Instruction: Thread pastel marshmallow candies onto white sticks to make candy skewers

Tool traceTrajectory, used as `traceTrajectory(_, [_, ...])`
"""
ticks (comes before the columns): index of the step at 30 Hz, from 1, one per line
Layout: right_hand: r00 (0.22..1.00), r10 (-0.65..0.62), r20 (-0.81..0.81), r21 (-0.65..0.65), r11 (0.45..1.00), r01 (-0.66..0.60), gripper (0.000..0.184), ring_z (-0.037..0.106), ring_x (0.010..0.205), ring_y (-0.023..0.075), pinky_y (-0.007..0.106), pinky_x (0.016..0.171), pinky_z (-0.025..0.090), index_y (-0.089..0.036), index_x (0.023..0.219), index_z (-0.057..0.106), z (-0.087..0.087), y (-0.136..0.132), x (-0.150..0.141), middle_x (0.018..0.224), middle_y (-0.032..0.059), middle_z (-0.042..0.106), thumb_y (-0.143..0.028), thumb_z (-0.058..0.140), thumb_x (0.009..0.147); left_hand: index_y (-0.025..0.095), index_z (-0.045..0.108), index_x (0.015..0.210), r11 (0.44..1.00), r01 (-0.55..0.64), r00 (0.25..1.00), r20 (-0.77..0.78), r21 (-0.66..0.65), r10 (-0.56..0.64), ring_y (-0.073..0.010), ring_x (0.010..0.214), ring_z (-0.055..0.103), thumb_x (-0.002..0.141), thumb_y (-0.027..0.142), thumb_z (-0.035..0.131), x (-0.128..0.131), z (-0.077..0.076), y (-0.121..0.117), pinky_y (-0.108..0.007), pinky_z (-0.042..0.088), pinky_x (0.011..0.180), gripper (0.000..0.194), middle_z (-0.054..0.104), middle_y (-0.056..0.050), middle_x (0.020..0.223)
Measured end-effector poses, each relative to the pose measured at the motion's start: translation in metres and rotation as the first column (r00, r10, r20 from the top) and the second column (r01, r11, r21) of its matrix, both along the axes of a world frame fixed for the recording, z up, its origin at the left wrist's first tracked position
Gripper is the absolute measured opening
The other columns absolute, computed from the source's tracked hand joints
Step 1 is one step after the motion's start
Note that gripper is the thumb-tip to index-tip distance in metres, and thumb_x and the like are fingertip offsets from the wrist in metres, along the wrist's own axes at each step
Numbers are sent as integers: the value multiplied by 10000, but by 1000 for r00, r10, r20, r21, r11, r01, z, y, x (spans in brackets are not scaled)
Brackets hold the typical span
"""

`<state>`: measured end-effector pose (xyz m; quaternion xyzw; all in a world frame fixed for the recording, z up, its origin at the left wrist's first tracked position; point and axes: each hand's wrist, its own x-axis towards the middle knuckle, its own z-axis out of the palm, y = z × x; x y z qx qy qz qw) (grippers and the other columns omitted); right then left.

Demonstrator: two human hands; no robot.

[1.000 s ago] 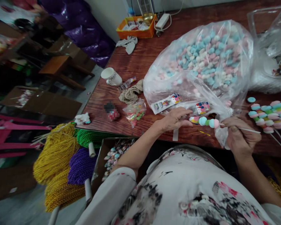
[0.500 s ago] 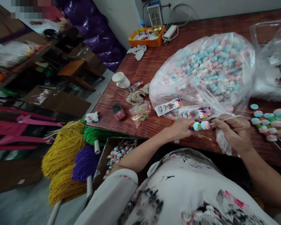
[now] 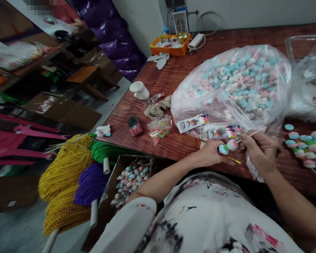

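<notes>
My left hand (image 3: 210, 153) is closed around one end of a marshmallow skewer (image 3: 228, 146); pink and light-blue pieces show past its fingers. At the skewer's other end, my right hand (image 3: 262, 149) pinches the thin white stick with thumb and forefinger. A gold twist tie (image 3: 235, 160) lies just below the skewer, between the hands. Under the right hand is a crumpled piece of clear plastic (image 3: 253, 164). Printed wrappers (image 3: 222, 131) lie right behind the hands. Finished-looking marshmallow skewers (image 3: 307, 147) are piled to the right, with a loose blue marshmallow (image 3: 289, 127) beside them.
A big clear bag of marshmallows (image 3: 242, 79) fills the table's middle. Leftward are a small candy bag (image 3: 160, 129), a rope bundle (image 3: 158, 108) and a white cup (image 3: 139, 90). An open box of skewers (image 3: 133, 177) and yellow cord bundles (image 3: 65, 168) stand below the table's left edge.
The skewer has tilted a little, its stick end now higher. Both hands keep their hold. The whole view has shifted slightly.
</notes>
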<state>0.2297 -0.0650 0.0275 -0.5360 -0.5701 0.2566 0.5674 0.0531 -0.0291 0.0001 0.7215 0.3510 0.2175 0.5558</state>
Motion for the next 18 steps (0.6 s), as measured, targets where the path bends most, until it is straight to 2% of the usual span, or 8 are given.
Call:
traceTrajectory(5, [986, -71, 153, 60, 996, 62, 321, 406, 476, 67, 239, 496, 328, -179, 556, 523, 6, -3, -2, 506, -53, 487, -255, 669, 832, 145, 666, 789, 990, -98, 988, -108, 106, 109, -106, 663, 480, 607, 537, 813, -5, 0, -1, -214, 388, 630, 456, 562, 36, 688])
traceTrajectory(7, [960, -114, 255, 120, 989, 85, 303, 421, 489, 69, 244, 526, 340, -177, 561, 528, 6, -6, -4, 513, -46, 504, -236, 673, 821, 146, 677, 811, 987, -85, 986, -128, 140, 103, -116, 683, 515, 627, 504, 809, -5, 1, -3, -218, 409, 646, 423, 612, 16, 730])
traceTrajectory(9, [941, -91, 326, 130, 990, 51, 248, 472, 531, 81, 248, 564, 367, -175, 595, 573, 3, -5, -6, 557, -29, 558, -238, 676, 812, 146, 689, 821, 987, -62, 990, -117, 145, 79, -136, 721, 557, 630, 455, 814, -4, 1, -5, -229, 439, 675, 384, 656, -7, 779])
traceTrajectory(11, [959, 4, 284, 22, 1000, -11, 251, 473, 536, 87, 241, 546, 367, -176, 610, 587, -1, -1, -7, 563, -26, 552, -280, 658, 828, 143, 703, 843, 991, -51, 995, -81, 121, 61, -159, 763, 593, 634, 408, 812, 0, 1, -7, -244, 467, 710, 354, 684, -24, 813])
traceTrajectory(14, [990, 85, 110, -172, 983, -65, 351, 391, 491, 75, 224, 474, 317, -177, 559, 532, -10, 10, -8, 508, -44, 449, -365, 634, 838, 132, 711, 868, 995, -79, 996, -26, 68, 81, -174, 794, 615, 621, 360, 819, 4, -1, -9, -252, 490, 743, 353, 697, -26, 817])
traceTrajectory(18, [994, 91, 55, -231, 970, -76, 374, 365, 488, 72, 217, 465, 303, -174, 542, 527, -21, 14, -13, 494, -46, 422, -401, 635, 819, 128, 706, 872, 994, -109, 994, 10, 7, 109, -170, 806, 611, 576, 300, 836, 9, -8, -10, -254, 493, 762, 366, 696, -17, 841])
